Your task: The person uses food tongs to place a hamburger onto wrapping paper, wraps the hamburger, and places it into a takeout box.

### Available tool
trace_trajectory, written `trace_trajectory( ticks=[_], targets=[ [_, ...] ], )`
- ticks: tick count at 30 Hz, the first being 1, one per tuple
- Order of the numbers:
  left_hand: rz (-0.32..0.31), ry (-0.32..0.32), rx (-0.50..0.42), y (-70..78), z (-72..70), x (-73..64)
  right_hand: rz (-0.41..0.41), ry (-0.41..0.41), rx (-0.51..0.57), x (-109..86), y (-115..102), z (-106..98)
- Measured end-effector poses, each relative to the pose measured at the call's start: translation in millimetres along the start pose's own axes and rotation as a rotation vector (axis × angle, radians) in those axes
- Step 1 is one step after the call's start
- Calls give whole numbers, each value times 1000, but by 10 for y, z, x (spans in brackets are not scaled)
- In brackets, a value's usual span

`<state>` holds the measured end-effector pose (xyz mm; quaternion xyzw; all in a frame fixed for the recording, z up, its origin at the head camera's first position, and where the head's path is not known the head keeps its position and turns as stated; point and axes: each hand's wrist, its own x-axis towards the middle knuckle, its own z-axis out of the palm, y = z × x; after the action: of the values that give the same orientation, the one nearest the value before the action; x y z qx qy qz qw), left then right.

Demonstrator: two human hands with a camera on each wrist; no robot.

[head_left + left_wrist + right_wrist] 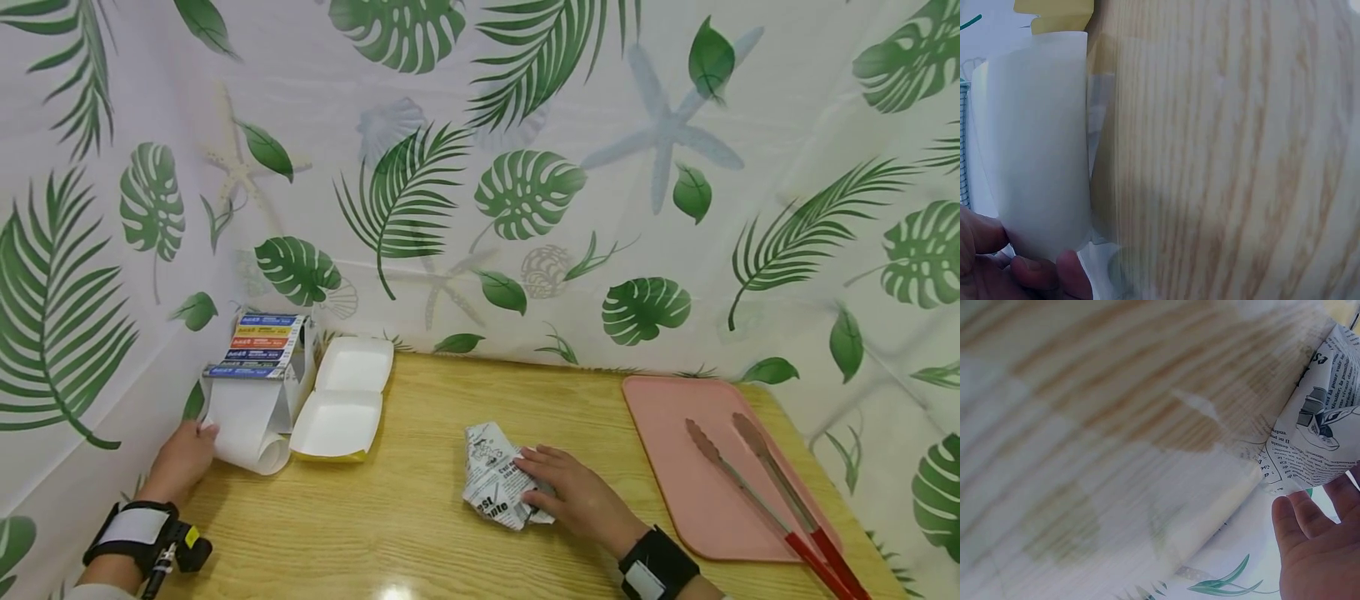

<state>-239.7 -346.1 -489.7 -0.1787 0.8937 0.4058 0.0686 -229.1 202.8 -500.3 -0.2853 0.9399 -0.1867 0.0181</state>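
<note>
Because white paper curls, presumably, left hand pinches left edge; right hand, fingers extended, rests on newsprint-patterned paper.

At the right fingers: paper, black print on white. Right of them: pink tray, red-handled tongs. At the left fingers: plain white sheet.

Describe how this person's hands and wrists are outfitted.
Both hands are bare. The left hand has a black wristband with a pale patch, a black device with a yellow marking, and a pale sleeve. The right hand has a similar black band.
</note>
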Motion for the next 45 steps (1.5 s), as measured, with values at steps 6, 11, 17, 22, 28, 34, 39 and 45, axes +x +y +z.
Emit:
trace_trajectory(
  ticks=[6, 11, 17, 22, 28, 34, 39, 45],
  targets=[
    [-7, -12, -3, -30, 4, -2, -24, 8, 1, -1, 9, -14],
    [44, 142, 15, 25, 60, -25, -29, 14, 14, -27, 30, -22],
    [87, 324, -68, 313, 111, -69, -16, 16, 34, -35, 37, -2],
    [-62, 380, -348, 529, 110, 14, 1, 8, 49, -28, 22, 13],
    [-190, 423, -467, 548, 91, 218, 16, -2, 39, -23, -1, 10],
    [-213, 452, -419, 84, 199, 851, 14, 0, 42, -15, -2, 8],
    [-200, 476, -404, 26, 201, 923, 5, -1, 41, -11, -8, 1],
    [-177, 524, -393, 406, 84, 500, -22, 4, 28, -4, -9, -4]
  ],
)
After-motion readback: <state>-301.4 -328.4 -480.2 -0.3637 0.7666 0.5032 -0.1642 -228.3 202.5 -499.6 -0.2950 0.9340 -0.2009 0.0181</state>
